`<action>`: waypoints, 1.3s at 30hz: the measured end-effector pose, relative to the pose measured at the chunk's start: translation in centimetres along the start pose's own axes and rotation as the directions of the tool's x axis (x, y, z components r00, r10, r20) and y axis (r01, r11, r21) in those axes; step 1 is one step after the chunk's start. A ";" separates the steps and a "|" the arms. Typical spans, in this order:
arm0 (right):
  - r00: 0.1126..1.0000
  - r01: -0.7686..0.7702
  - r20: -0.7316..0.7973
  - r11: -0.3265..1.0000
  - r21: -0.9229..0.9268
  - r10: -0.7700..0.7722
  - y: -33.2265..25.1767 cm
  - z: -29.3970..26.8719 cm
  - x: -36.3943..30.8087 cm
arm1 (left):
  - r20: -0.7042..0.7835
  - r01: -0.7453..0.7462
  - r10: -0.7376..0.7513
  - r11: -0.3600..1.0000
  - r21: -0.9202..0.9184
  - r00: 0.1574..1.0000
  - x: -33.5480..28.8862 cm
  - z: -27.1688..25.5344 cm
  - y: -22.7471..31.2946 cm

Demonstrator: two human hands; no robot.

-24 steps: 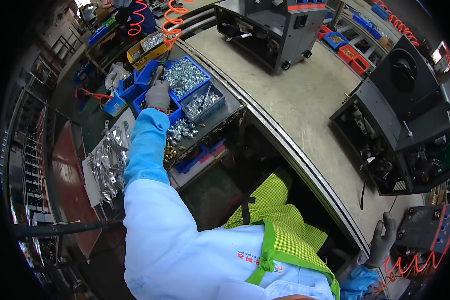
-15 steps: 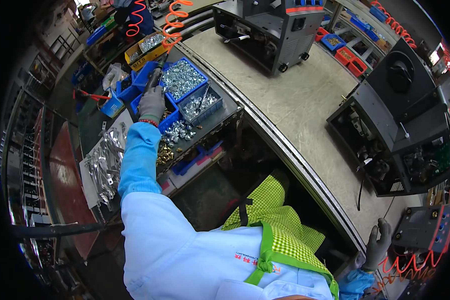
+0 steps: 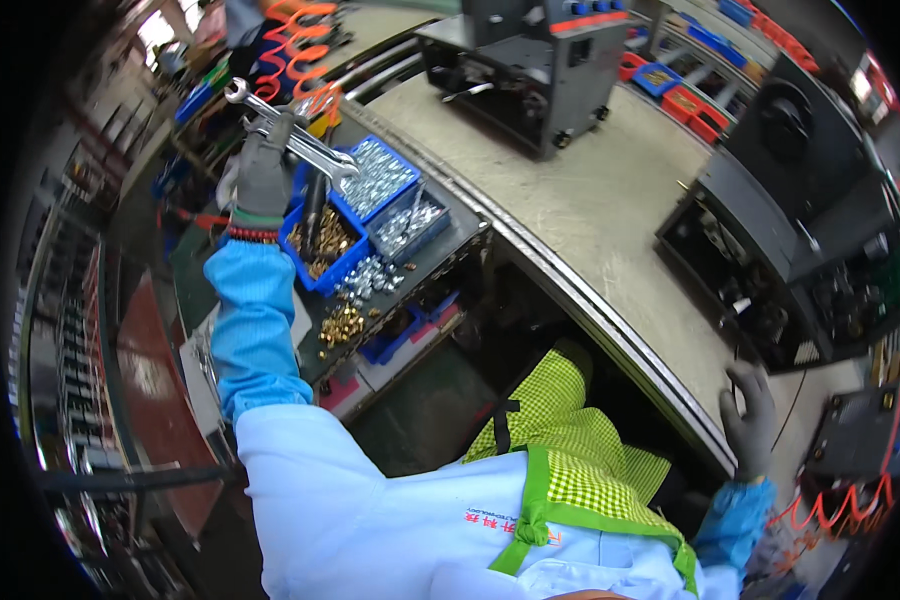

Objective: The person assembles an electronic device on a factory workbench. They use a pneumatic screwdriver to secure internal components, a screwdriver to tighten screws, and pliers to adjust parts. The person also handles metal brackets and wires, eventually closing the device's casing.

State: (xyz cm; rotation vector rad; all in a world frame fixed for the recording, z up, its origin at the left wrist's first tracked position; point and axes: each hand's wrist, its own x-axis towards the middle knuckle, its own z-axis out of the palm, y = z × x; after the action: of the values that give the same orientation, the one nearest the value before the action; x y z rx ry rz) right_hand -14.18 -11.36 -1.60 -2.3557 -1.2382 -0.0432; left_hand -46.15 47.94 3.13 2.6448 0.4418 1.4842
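Observation:
My gloved left hand (image 3: 262, 180) is closed around steel wrenches (image 3: 305, 148), held above the parts bins at the left. A ring end sticks out beyond the fingers and an open jaw points right; how many there are is hard to tell. Below them a dark-handled tool (image 3: 315, 205) leans in a blue bin (image 3: 327, 276) of brass-coloured fittings; its kind is unclear. My gloved right hand (image 3: 750, 418) is over the edge of the workbench at the lower right, fingers loosely bent and apart, with nothing visible in it.
Beside that bin stand a blue bin of silver nuts (image 3: 382, 175) and a grey-blue bin of hardware (image 3: 410, 225). Loose brass fittings (image 3: 343, 325) lie at the side table's edge. Grey machine housings (image 3: 530, 80) stand on the workbench (image 3: 570, 220). Orange coiled hoses (image 3: 310, 50) hang at upper left.
My left hand has let go of the dark-handled tool, moved up and left, and now holds wrenches. The tool stays in the bin. My right hand has shifted slightly up; its fingers remain bent.

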 end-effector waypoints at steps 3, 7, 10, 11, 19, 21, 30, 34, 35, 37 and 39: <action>0.995 0.088 0.021 0.942 0.325 -0.100 -3.5 1.7 3.7 | 0.356 0.469 -0.369 0.287 -0.835 0.859 4.1 5.6 9.6; 0.981 0.035 0.099 0.649 0.760 -0.169 -6.5 4.4 7.7 | 0.608 0.604 -0.027 0.157 -0.781 0.793 5.1 14.1 21.4; 0.989 -0.006 0.064 0.394 0.919 -0.134 -7.3 5.0 7.5 | 0.771 0.735 0.173 0.232 -0.637 0.613 5.3 18.7 29.7; 0.990 -0.052 0.091 0.316 0.947 -0.111 -7.0 4.9 6.8 | 0.782 0.773 0.288 0.175 -0.610 0.553 5.1 20.3 31.7; 0.818 0.051 -0.349 0.548 0.835 0.456 2.9 2.1 -1.9 | 0.620 0.616 0.600 0.253 -0.746 0.505 4.6 26.6 44.9; 0.704 0.013 -0.415 0.574 0.819 0.576 4.6 -0.5 -4.8 | 0.587 0.620 0.614 0.195 -0.760 0.527 4.7 26.9 46.9; 0.570 -0.330 -0.760 0.934 0.135 0.312 10.6 -7.6 -7.9 | 0.745 0.820 0.437 0.028 -0.572 0.504 6.5 29.5 51.3; 0.584 -0.493 -0.775 0.864 -0.104 0.240 10.1 -8.5 -5.9 | 0.727 0.819 0.390 -0.159 -0.551 0.565 8.2 30.4 52.6; 0.595 -0.520 -0.778 0.836 -0.177 0.205 10.5 -8.5 -5.7 | 0.724 0.818 0.382 -0.220 -0.532 0.574 8.7 30.4 53.1; 0.613 -0.539 -0.767 0.811 -0.229 0.191 11.1 -8.2 -5.1 | 0.712 0.779 0.323 -0.185 -0.598 0.623 9.7 30.1 54.1; 0.633 -0.552 -0.752 0.788 -0.273 0.182 11.8 -7.9 -4.4 | 0.644 0.702 0.308 -0.129 -0.701 0.700 10.6 30.0 54.9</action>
State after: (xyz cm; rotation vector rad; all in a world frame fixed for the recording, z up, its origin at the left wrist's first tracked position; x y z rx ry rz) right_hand -6.10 -23.75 -0.35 -2.5510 -0.3380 -1.1275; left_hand -3.92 0.69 7.30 1.2910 -0.2905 0.1569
